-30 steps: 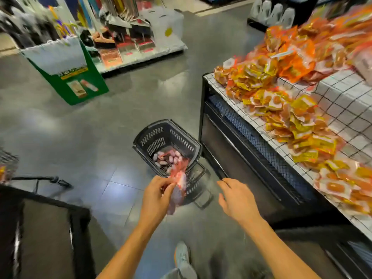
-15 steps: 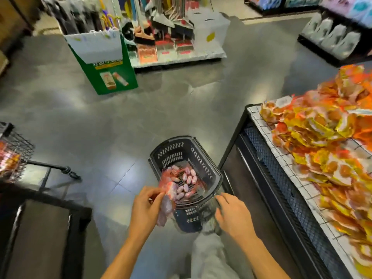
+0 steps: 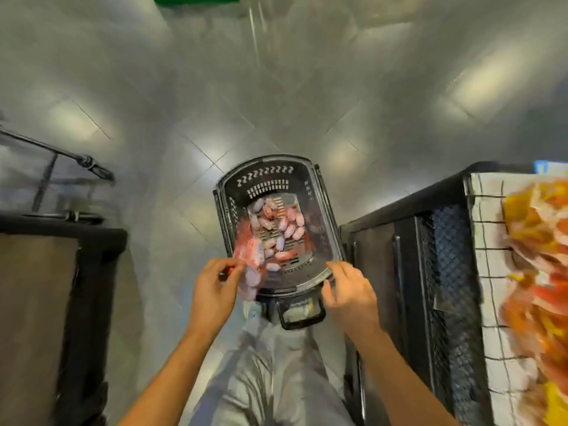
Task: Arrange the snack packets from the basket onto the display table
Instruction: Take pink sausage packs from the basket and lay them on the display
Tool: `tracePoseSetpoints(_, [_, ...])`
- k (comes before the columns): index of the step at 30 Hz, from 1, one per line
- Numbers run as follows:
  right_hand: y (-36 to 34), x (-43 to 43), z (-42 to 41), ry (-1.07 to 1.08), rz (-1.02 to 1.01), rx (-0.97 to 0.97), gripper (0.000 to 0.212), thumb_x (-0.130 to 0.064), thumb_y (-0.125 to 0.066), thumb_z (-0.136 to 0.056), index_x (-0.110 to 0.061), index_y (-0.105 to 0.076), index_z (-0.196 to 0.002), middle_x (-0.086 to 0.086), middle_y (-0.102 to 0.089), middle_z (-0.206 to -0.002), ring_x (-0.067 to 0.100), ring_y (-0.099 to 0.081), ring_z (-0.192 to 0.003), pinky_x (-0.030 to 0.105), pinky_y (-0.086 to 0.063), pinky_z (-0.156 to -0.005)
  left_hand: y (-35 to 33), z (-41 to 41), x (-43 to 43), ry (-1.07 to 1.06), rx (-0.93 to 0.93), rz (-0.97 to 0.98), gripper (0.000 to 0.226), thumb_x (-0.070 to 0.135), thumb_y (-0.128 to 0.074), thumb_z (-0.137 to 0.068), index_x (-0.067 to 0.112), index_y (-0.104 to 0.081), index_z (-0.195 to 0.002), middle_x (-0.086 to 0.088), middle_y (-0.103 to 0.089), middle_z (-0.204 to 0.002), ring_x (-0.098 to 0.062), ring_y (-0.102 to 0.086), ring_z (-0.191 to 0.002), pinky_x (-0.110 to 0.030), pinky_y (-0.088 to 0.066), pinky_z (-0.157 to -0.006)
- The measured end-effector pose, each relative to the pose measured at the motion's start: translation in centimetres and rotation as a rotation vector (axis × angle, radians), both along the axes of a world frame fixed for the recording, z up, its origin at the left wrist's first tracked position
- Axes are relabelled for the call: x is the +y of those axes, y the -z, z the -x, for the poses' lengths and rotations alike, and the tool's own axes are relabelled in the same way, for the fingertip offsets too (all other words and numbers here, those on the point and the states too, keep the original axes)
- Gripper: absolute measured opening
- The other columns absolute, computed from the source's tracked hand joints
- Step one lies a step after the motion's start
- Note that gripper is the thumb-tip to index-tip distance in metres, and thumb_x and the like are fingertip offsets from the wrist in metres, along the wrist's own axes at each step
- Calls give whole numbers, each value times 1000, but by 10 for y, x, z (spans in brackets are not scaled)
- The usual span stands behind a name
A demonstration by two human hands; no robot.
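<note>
far left of the basket [image 3: 223, 216] i see a dark-framed fixture [image 3: 33, 302], with grey tiled floor between them. at the basket's near left corner the left hand [image 3: 215, 290] pinches a clear snack packet [image 3: 250, 273] of pink and red pieces, thumb against curled fingers, and the packet hangs over the rim. the black plastic basket sits on the floor directly ahead of the person's grey-trousered leg [image 3: 270, 379], and a loose scatter of similar packets [image 3: 276, 229] lies on its bottom. at the basket's near right corner the right hand [image 3: 350, 290] is loosely curled and holds no packet; its fingertips are at the rim, and i cannot tell whether they grip it or only touch. right of the basket stands the display table [image 3: 491, 302], covered in a white grid cloth and already heaped with blurred orange and yellow packets [image 3: 538, 241]. i judge the step in hand to be gathering from the basket. the next move likely calls for carrying the held packet rightward to bare cloth, or picking up more first.
</note>
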State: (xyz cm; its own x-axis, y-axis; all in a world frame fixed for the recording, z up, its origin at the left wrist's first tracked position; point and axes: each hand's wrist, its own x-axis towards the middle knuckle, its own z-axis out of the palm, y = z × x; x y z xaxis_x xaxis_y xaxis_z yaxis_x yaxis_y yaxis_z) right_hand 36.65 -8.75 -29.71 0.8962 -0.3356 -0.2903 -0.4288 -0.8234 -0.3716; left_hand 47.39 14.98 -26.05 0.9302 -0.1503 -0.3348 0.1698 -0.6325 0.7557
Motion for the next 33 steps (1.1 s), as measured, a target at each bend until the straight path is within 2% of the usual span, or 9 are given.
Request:
tracePoseSetpoints(4, [72, -25, -32, 1, -70, 167, 39, -22, -64, -89, -19, -58, -128, 4, -58, -127, 28, -58, -112, 43, -53, -89, 65, -19, -25, 36, 69, -24, 27, 13, -65, -92, 38, -64, -83, 7, -63, -88, -1, -60, -84, -12, -45, -76])
tracePoseSetpoints(8, [162, -48, -47, 43, -22, 180, 60, -25, -65, -89, -18, -44, -145, 12, -42, -144, 33, -43, -129, 49, -50, -96, 150, -37, -46, 105, 85, -62, 18, 9, -66, -91, 26, -70, -87, 7, -62, -84, 4, -57, -82, -12, -44, -75])
tracePoseSetpoints(12, [241, -64, -54, 58, 30, 207, 79, -27, -65, -90, -24, -22, -156, 17, -29, -154, 37, -36, -137, 51, -42, -105, 237, -46, -60, 174, 103, -121, 11, 10, -66, -90, 19, -73, -91, 0, -64, -87, -3, -54, -78, -15, -44, -76])
tracePoseSetpoints(15, [286, -69, -54, 68, 19, 143, 87, -24, -65, -92, -29, -9, -158, 18, -33, -151, 37, -47, -127, 50, -51, -97, 289, -45, -72, 222, 150, -127, 9, 14, -65, -92, 19, -72, -92, 2, -61, -88, -12, -57, -83, -27, -47, -79])
tracePoseSetpoints(20, [321, -67, -48, 140, 51, -6, 80, -21, -59, -96, -32, -9, -158, 12, -45, -129, 30, -61, -99, 49, -59, -72, 357, -38, -91, 308, 204, -117, 8, 17, -66, -91, 19, -74, -91, -1, -64, -89, -19, -61, -85, -38, -51, -79])
tracePoseSetpoints(22, [327, -68, -45, 141, 30, -24, 80, -21, -59, -97, -34, -8, -157, 11, -46, -125, 27, -61, -92, 49, -59, -67, 382, -36, -101, 329, 214, -132, 10, 13, -67, -89, 19, -75, -89, -4, -66, -87, -17, -63, -82, -33, -51, -77])
tracePoseSetpoints(26, [332, -71, -45, 127, 27, -31, 80, -22, -58, -96, -33, -7, -157, 8, -46, -121, 20, -59, -85, 43, -58, -63, 412, -38, -123, 399, 242, -133, 16, -1, -62, -86, 8, -75, -82, -3, -62, -67, -3, -57, -63, -7, -40, -60])
tracePoseSetpoints(30, [333, -69, -44, 151, 63, -33, 79, -20, -59, -95, -32, -12, -158, 6, -47, -116, 17, -57, -80, 38, -57, -60, 425, -34, -124, 470, 215, -138, 19, 4, -60, -87, 13, -75, -96, -5, -68, -93, -22, -64, -88, -34, -51, -80])
tracePoseSetpoints(33, [323, -68, -48, 154, 31, 10, 84, -16, -62, -93, -33, -10, -157, 7, -46, -118, 20, -58, -87, 40, -59, -68, 401, -33, -114, 518, 203, -193, 22, 6, -56, -87, 16, -72, -99, -8, -66, -100, -29, -62, -94, -42, -51, -82])
